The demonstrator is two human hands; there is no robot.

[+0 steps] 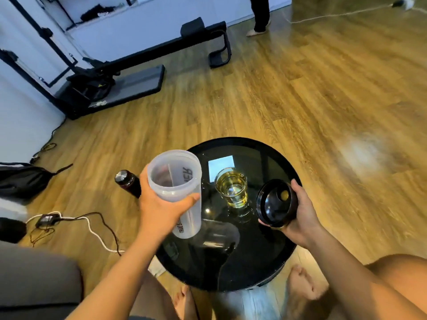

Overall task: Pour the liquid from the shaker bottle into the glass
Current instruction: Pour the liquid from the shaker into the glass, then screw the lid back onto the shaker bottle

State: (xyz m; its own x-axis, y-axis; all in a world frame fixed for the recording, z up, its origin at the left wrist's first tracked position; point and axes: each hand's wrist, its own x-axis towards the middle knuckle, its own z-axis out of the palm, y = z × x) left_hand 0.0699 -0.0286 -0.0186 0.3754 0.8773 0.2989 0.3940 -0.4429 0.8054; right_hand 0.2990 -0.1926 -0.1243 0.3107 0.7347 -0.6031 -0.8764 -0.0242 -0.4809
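Observation:
My left hand [159,207] grips a translucent plastic shaker bottle [178,181], lidless, held about upright over the left edge of the round black table [265,250]; it looks empty inside. A clear glass [232,189] holding yellow liquid stands on the table, just right of the bottle. My right hand [300,215] holds the bottle's black lid [275,203] to the right of the glass, with its inner side facing the camera.
A dark flask with a metal cap [128,183] stands on the wooden floor left of the table. Cables and a charger [48,219] lie on the floor at left. My bare feet [300,285] are under the table. Black exercise equipment [138,72] stands far off.

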